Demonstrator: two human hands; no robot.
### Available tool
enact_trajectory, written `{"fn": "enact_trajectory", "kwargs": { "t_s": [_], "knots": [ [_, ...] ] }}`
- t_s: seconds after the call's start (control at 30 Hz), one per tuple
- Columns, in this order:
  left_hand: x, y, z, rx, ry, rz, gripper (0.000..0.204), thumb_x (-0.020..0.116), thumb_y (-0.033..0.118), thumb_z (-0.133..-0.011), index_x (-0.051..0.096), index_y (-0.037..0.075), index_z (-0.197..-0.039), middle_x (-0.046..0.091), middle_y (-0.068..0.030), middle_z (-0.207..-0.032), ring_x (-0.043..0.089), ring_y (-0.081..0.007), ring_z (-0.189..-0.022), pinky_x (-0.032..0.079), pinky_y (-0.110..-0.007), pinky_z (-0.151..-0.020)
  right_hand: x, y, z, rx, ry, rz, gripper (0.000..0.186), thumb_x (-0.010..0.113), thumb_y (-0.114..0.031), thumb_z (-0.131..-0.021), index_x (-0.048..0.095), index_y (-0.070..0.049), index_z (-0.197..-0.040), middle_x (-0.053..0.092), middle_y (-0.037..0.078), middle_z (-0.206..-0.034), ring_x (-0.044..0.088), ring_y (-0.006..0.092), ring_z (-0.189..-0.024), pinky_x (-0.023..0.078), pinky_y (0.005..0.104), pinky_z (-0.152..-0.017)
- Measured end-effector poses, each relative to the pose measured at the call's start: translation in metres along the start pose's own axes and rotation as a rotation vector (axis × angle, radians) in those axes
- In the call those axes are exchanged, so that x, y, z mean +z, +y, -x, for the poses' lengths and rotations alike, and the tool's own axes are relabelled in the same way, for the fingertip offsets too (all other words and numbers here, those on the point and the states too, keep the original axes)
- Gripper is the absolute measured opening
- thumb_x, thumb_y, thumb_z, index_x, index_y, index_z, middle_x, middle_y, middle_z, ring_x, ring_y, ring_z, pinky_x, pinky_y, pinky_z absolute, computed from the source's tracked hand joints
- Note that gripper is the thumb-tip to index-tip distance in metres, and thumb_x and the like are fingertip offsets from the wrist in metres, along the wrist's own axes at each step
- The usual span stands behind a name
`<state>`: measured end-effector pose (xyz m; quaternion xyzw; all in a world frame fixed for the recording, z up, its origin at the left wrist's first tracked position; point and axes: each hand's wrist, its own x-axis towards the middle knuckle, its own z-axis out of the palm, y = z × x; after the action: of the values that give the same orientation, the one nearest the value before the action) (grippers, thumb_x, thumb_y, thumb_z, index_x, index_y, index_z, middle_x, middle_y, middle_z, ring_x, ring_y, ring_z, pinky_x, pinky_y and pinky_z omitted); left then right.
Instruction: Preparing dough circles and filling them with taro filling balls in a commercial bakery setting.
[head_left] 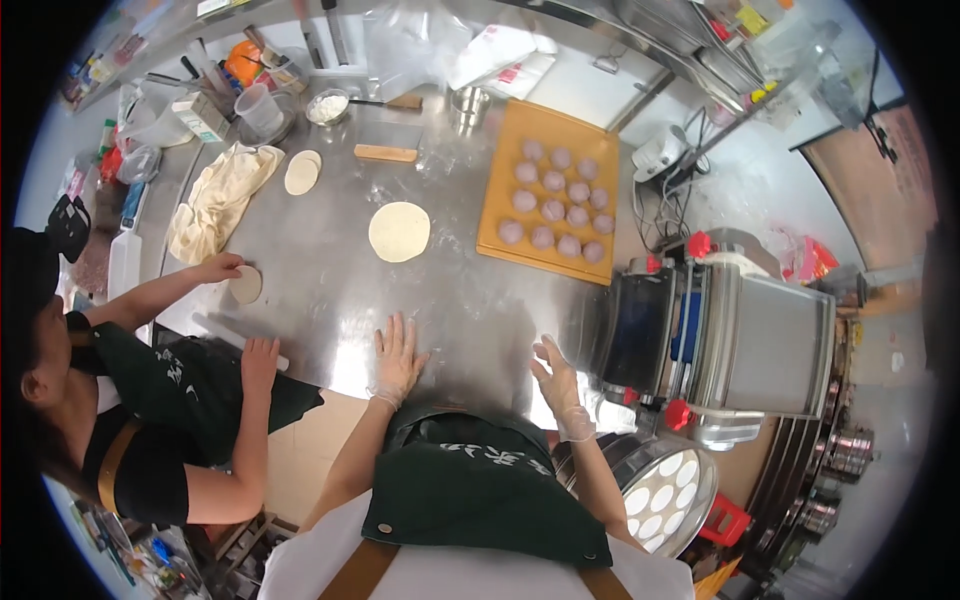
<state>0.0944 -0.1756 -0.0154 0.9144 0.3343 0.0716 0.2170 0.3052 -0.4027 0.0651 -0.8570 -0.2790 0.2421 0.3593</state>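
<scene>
My left hand (400,358), in a clear glove, lies flat near the front edge of the steel table (330,250) with fingers stretched and nothing in it. Further right, my gloved right hand (556,382) has its fingers apart and is bare of any object, near the table's front edge. Beyond my left hand a flat, pale dough round (400,232) rests on the steel, touched by neither hand. A yellow-orange board (545,120) at the back right carries several purple balls (553,210) in rows.
At left a co-worker holds a small dough disc (246,285), a hand on a rolling pin (240,340). Cream cloth (225,200), dough rounds (303,172) and a dough scraper (386,153) lie behind. A red-knobbed machine (700,340) stands right, above a round pan (700,510) of white discs.
</scene>
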Motion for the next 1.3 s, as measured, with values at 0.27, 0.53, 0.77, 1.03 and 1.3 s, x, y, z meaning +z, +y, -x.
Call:
{"fn": "enact_trajectory", "kwargs": {
  "t_s": [0.27, 0.53, 0.77, 1.03, 1.3],
  "knots": [
    [0.009, -0.009, 0.004, 0.058, 0.031, -0.153, 0.062, 0.056, 0.032, -0.085, 0.040, 0.013, -0.141, 0.030, -0.0159, -0.150, 0.028, -0.0328, -0.139, 0.023, -0.053, -0.112, 0.039, -0.073, -0.105, 0.053, -0.108, -0.312, 0.045, 0.068, -0.013, -0.083, 0.055, -0.004, -0.125, 0.064, 0.014, -0.114, 0.062, 0.0234, -0.105, 0.049, 0.0332, -0.088],
    [0.006, -0.006, 0.001, -0.007, -0.040, -0.136, 0.060, 0.055, 0.032, -0.085, 0.041, 0.014, -0.141, 0.031, -0.0142, -0.150, 0.029, -0.0327, -0.138, 0.024, -0.052, -0.112, 0.135, -0.151, -0.253, -0.191, -0.107, 0.080, 0.043, 0.074, -0.023, -0.077, 0.059, -0.004, -0.112, 0.063, 0.014, -0.104, 0.060, 0.0311, -0.101, 0.047, 0.0400, -0.087],
    [0.001, -0.006, -0.001, -0.012, -0.087, -0.070, 0.064, 0.055, 0.031, -0.086, 0.035, 0.015, -0.144, 0.031, -0.0137, -0.150, 0.031, -0.0327, -0.137, 0.024, -0.052, -0.111, 0.183, -0.156, -0.310, -0.207, -0.043, 0.493, 0.029, 0.075, -0.021, -0.072, 0.065, -0.007, -0.095, 0.066, 0.013, -0.096, 0.063, 0.0312, -0.095, 0.052, 0.0398, -0.080],
    [-0.010, -0.015, -0.018, 0.031, -0.037, 0.104, 0.056, 0.060, 0.017, -0.083, 0.045, 0.013, -0.137, 0.036, -0.0143, -0.147, 0.035, -0.0337, -0.134, 0.028, -0.051, -0.109, 0.185, -0.164, -0.315, 0.068, -0.184, 0.437, 0.027, 0.077, -0.023, -0.070, 0.067, -0.012, -0.092, 0.069, 0.011, -0.093, 0.065, 0.0286, -0.093, 0.050, 0.0384, -0.080],
    [-0.023, -0.019, -0.071, -0.172, 0.078, 0.698, 0.030, 0.055, 0.005, -0.091, 0.058, 0.003, -0.121, 0.062, -0.0130, -0.117, 0.058, -0.0309, -0.109, 0.044, -0.037, -0.098, 0.202, -0.127, -0.297, -0.240, 0.081, 0.251, 0.022, 0.068, -0.025, -0.078, 0.068, -0.013, -0.096, 0.068, 0.016, -0.090, 0.065, 0.0337, -0.087, 0.049, 0.0433, -0.077]
  ]
}}
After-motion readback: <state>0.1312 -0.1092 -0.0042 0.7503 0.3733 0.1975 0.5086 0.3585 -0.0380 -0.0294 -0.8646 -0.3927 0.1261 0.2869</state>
